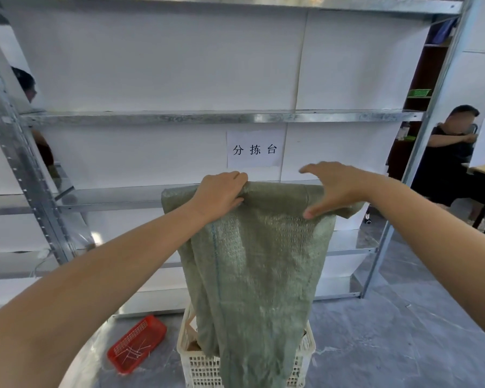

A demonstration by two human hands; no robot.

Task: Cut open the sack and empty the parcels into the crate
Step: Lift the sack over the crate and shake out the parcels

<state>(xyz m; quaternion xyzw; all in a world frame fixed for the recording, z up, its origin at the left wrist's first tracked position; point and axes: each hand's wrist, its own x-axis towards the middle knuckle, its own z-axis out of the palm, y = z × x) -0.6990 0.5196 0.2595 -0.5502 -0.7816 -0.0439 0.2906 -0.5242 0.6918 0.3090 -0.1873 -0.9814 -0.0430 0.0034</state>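
From the head view, we hold the green woven sack (258, 253) up by its top fold, and it hangs limp and flat down into the white plastic crate (300, 359) on the near floor. It looks light, soft and a little slick, so we judge the folded top edge the best place to grip. Our left hand (219, 197) is clenched on that fold at its left. Our right hand (331, 189) arches over the right part, fingers (310, 170) spread, thumb pressing the cloth, not closed. Both arms reach forward, raised. A red basket (137, 343) lies left of the crate.
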